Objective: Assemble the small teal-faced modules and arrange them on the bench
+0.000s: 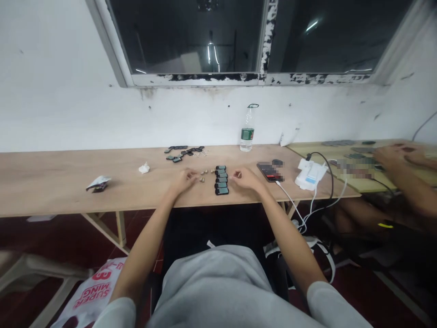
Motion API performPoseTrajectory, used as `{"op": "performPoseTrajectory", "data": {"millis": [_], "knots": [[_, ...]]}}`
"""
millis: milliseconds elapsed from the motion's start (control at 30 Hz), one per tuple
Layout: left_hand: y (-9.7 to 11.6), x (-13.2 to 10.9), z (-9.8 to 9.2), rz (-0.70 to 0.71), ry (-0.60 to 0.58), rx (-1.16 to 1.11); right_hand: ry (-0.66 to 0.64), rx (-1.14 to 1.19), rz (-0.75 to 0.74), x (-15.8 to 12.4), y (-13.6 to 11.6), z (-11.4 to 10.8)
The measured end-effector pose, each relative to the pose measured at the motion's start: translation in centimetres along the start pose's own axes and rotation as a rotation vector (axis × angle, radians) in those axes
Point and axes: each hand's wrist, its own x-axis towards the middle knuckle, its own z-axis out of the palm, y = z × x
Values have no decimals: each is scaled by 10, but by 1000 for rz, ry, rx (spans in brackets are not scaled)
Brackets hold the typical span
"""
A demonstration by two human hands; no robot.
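Several small black pieces with grey-green rectangular faces [221, 179] lie in an upright column on the wooden table in front of me. Just right of this column is my right hand [246, 178], its thumb and fingertips drawn together; whatever they pinch is too small to make out. On the other side, my left hand [185, 180] rests low over the tabletop with its fingers bent and the tips close together. Several tiny brass-coloured parts [202, 180] lie beside those fingertips. I cannot make out what, if anything, the left fingers hold.
More black pieces [177, 159] lie scattered toward the wall. A plastic bottle [246, 136] stands behind. To the right are a phone [269, 171] with a cable and a white box [310, 175] with cords. Another person's hands [398, 152] work at the adjoining table. Crumpled tissue [144, 168] lies left.
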Motion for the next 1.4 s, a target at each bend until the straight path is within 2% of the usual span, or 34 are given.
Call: {"op": "performPoseTrajectory", "data": {"millis": [167,333,567,1133,1400], "knots": [[-10,-2,-9,-26,-94,-13,-15,-106,142,0,24,-2],[-2,-7,-5,-15,-183,84,-39,-97,154,2,37,3],[2,-7,0,-14,-196,100,-31,-198,150,5,40,9],[2,-8,2,24,-234,187,-26,-203,130,9,48,13],[-1,-6,4,168,-123,50,-34,-212,154,8,43,11]]}}
